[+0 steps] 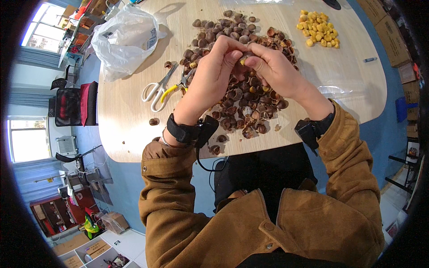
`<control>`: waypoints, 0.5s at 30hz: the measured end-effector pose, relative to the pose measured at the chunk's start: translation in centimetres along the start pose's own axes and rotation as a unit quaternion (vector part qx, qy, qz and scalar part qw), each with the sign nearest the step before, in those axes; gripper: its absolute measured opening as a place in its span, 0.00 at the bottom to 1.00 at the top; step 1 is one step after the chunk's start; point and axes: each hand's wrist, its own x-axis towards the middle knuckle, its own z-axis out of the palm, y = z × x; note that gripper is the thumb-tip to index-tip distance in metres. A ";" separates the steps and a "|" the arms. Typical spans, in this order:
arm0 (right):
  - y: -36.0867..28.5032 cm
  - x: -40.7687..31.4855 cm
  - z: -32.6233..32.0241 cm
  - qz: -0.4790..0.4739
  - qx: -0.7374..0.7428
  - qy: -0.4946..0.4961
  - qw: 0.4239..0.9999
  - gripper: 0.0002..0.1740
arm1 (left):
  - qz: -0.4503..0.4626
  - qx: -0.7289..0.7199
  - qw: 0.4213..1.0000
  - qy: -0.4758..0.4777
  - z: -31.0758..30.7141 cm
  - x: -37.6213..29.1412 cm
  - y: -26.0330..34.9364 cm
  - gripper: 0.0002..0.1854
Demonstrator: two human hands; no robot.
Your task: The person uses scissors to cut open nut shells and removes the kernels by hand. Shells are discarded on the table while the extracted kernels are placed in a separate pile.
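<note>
Above the heap, my left hand (212, 77) and my right hand (283, 72) meet with fingertips pinched on one chestnut (243, 61). A bit of yellow kernel shows between the thumbs; my fingers hide most of the nut. Beyond my hands lie many whole brown chestnuts (231, 28). Cracked, empty-looking shells (256, 109) are spread under and in front of my hands, some with yellow bits among them. A pile of peeled yellow chestnut kernels (318, 28) sits at the far right of the table.
White-handled scissors (156, 92) and yellow-handled pliers (170, 92) lie left of my left hand. A white plastic bag (125, 40) stands at the table's far left. Clear plastic film (338, 92) and a small grey cylinder (370, 60) are on the right of the wooden table (124, 110).
</note>
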 end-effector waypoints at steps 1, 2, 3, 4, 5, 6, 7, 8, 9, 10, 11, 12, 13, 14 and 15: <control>0.0 0.0 0.0 0.006 0.004 -0.001 1.000 0.25 | 0.006 -0.007 1.000 -0.008 -0.1 -0.1 0.1 0.13; 0.0 0.0 -0.1 0.011 0.011 0.000 1.000 0.25 | 0.012 -0.014 1.000 -0.015 0.0 -0.1 0.1 0.13; 0.0 0.0 -0.2 0.015 0.018 0.000 1.000 0.25 | 0.015 -0.012 1.000 -0.015 0.0 -0.1 0.1 0.13; 0.0 0.0 -0.2 0.019 0.018 -0.003 1.000 0.25 | 0.017 -0.009 1.000 -0.016 0.1 -0.1 0.1 0.14; -0.1 0.0 -0.3 0.023 0.019 -0.007 1.000 0.25 | 0.019 -0.006 1.000 -0.016 0.2 -0.1 0.2 0.14; -0.1 0.0 -0.3 0.027 0.020 -0.010 0.999 0.25 | 0.019 -0.005 1.000 -0.018 0.2 -0.1 0.2 0.14; -0.2 0.0 -0.4 0.035 0.012 -0.016 0.999 0.25 | 0.020 -0.004 1.000 -0.019 0.2 -0.1 0.2 0.14; -0.3 0.0 -0.4 0.042 0.005 -0.022 0.999 0.25 | 0.018 -0.009 1.000 -0.020 0.2 -0.1 0.3 0.14; -0.3 0.0 -0.5 0.055 -0.005 -0.027 0.998 0.25 | 0.019 0.003 1.000 -0.019 0.2 -0.1 0.3 0.13; -0.4 0.0 -0.4 0.045 0.006 -0.025 0.999 0.25 | 0.017 0.009 1.000 -0.017 0.2 -0.1 0.3 0.13; -0.5 -0.1 -0.3 0.041 0.014 -0.022 0.999 0.25 | 0.011 0.010 1.000 -0.014 0.1 -0.1 0.4 0.12; -0.5 -0.1 -0.1 0.037 0.022 -0.019 0.999 0.25 | 0.011 0.023 1.000 -0.009 0.2 -0.2 0.4 0.12; -0.5 -0.1 0.0 0.032 0.028 -0.015 0.999 0.25 | 0.005 0.032 0.999 -0.004 0.2 -0.3 0.5 0.11; -0.5 -0.1 0.1 0.027 0.033 -0.011 0.999 0.25 | 0.001 0.033 0.999 0.000 0.3 -0.3 0.5 0.11; -0.4 -0.1 0.2 0.022 0.038 -0.007 0.999 0.25 | 0.003 0.051 0.999 0.009 0.5 -0.3 0.5 0.11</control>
